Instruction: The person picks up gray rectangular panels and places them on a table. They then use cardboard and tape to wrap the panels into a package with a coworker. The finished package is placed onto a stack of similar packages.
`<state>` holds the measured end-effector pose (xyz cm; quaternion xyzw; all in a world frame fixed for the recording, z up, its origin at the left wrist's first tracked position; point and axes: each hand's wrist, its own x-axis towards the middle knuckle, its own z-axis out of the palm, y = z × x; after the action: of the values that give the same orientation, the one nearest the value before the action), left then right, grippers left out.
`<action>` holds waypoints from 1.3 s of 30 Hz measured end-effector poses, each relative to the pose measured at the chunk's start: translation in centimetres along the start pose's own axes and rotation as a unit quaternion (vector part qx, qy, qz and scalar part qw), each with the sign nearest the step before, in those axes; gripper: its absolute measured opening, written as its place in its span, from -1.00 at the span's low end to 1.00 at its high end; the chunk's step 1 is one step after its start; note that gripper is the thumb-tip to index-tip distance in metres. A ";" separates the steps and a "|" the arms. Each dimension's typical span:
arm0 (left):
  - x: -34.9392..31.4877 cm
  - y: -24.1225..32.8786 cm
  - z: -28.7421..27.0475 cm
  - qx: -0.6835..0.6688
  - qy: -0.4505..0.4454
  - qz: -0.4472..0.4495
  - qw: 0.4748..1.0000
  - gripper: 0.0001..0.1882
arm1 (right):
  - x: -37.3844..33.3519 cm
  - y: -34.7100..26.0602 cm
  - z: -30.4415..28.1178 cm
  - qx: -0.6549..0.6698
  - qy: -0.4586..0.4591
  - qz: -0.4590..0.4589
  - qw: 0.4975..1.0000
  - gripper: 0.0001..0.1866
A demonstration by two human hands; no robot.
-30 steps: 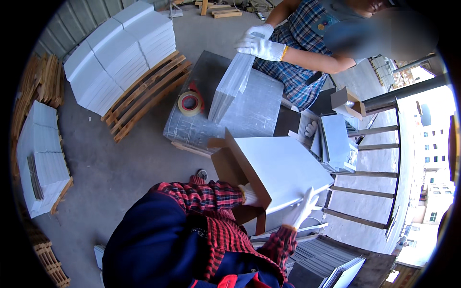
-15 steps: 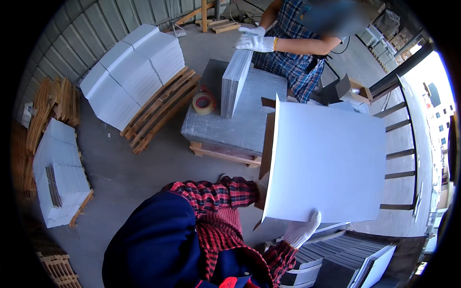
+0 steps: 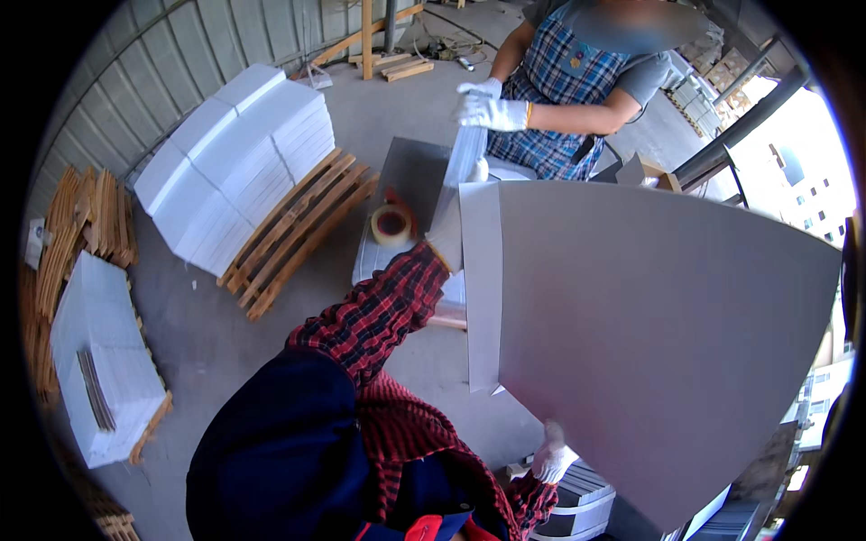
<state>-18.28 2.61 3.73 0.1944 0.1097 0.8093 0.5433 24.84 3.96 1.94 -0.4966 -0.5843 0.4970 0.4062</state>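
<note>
A large white cardboard sheet (image 3: 649,316) with a narrow folded flap (image 3: 483,298) along its left side spreads across the right of the view. My right hand (image 3: 552,453), in a white glove, pinches its lower edge. At the flap's left edge is my left hand (image 3: 446,248), also gloved; its fingers are hidden, so its grip does not show. Just beyond it, a stack of thin pale panels (image 3: 456,185) stands on edge on a grey-topped table (image 3: 406,167), partly covered by the sheet. A co-worker's gloved hands (image 3: 492,110) rest on the stack's top.
A tape roll (image 3: 391,225) lies on the table left of the panels. White stacked cartons (image 3: 234,167) stand on a wooden pallet (image 3: 302,234) at the left, with another white stack (image 3: 99,343) nearer. Strapped flat panels (image 3: 582,505) sit below my right hand. The co-worker (image 3: 559,99) stands across the table.
The cardboard sheet has swung and tilted, now reaching farther right and showing a folded flap at its left. My left hand has moved up and left, close to the upright panels; my right hand has dropped slightly.
</note>
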 end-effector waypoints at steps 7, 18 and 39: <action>4.6 12.8 1.3 0.165 0.091 -0.154 0.970 -0.52 | -2.5 8.0 8.2 -0.397 0.065 -0.024 0.915 -0.42; 18.6 18.6 -8.3 0.618 -0.096 -0.176 0.760 -0.50 | -8.3 -7.4 25.3 -0.092 0.115 0.100 0.984 -0.54; 28.6 20.4 -15.4 0.599 -0.173 -0.391 0.677 -0.37 | -5.9 -2.7 25.1 -0.274 0.033 0.084 0.958 -0.43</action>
<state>-51.59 21.59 3.43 0.5545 0.5405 0.2364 0.5869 1.08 -6.32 0.25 -0.6519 -0.6407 0.3335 0.2309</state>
